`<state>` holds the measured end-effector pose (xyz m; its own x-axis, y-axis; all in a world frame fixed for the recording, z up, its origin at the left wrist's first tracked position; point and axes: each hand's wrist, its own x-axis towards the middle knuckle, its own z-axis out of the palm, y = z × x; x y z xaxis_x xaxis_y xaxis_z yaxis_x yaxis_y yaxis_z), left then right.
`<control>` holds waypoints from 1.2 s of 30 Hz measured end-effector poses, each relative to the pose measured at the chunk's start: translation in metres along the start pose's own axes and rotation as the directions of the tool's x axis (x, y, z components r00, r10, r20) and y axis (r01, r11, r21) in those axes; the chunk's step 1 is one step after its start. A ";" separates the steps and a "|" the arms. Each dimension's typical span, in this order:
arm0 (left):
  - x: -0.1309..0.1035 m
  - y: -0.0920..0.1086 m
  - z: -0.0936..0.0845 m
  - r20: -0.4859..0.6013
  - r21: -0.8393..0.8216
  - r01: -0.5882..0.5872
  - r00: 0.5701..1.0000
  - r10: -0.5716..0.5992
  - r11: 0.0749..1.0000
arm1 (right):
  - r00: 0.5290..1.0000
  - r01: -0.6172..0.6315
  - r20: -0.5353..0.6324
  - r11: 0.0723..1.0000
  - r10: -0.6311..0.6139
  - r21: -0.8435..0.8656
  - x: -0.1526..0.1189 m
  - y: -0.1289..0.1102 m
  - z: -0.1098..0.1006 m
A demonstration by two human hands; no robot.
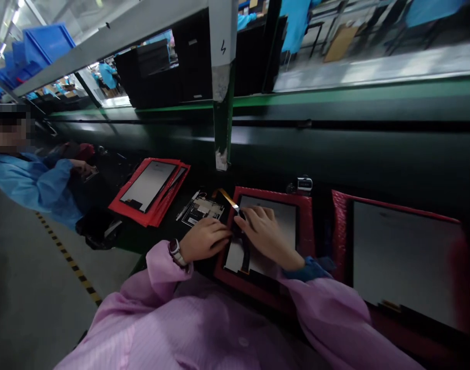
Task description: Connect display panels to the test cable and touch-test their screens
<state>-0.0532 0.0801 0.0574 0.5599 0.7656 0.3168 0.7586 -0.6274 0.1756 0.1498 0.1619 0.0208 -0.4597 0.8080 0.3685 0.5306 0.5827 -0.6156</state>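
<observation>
My right hand (267, 234) is closed over a display panel (279, 213) lying on a red bubble-wrap sheet (307, 226). Its thumb and fingers pinch a ribbon cable (227, 198), whose orange end sticks up toward the back left. A dark strip (246, 257) runs from beneath the hands to the panel's near edge. My left hand (206, 239), with a watch (176, 252) at the wrist, has its fingers drawn together by the panel's left edge. Its fingertips nearly meet the right hand; what they hold is hidden. A circuit board (209, 208) lies just beyond the left hand.
More panels on red sheets (148, 187) are stacked to the left. Another large panel (404, 252) lies to the right. A small metallic object (304, 185) stands behind the middle panel. A green-and-white post (222, 103) rises ahead. A co-worker in blue (38, 180) works at far left.
</observation>
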 end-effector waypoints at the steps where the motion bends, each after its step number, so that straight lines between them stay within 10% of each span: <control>1: 0.008 -0.003 -0.006 -0.036 0.005 0.007 0.999 -0.007 1.000 | 1.000 -0.002 -0.001 1.000 0.002 0.030 0.001 -0.001 0.005; 6: 0.059 -0.027 -0.016 -0.234 -0.025 0.028 0.972 -0.033 0.999 | 1.000 -0.024 -0.009 0.991 0.025 0.130 -0.003 0.001 0.008; 11: 0.090 -0.051 0.002 -0.051 0.044 -0.002 0.999 0.004 0.999 | 0.999 -0.043 -0.010 0.978 0.046 0.206 -0.007 0.002 0.002; 36: 0.077 -0.066 0.006 0.086 -0.091 0.043 0.996 -0.035 0.995 | 0.998 -0.053 -0.025 0.971 0.061 0.234 -0.009 -0.003 0.005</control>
<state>-0.0585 0.1812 0.0644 0.5594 0.7966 0.2290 0.7487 -0.6042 0.2728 0.1487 0.1529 0.0157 -0.4085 0.8440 0.3476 0.3732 0.5020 -0.7802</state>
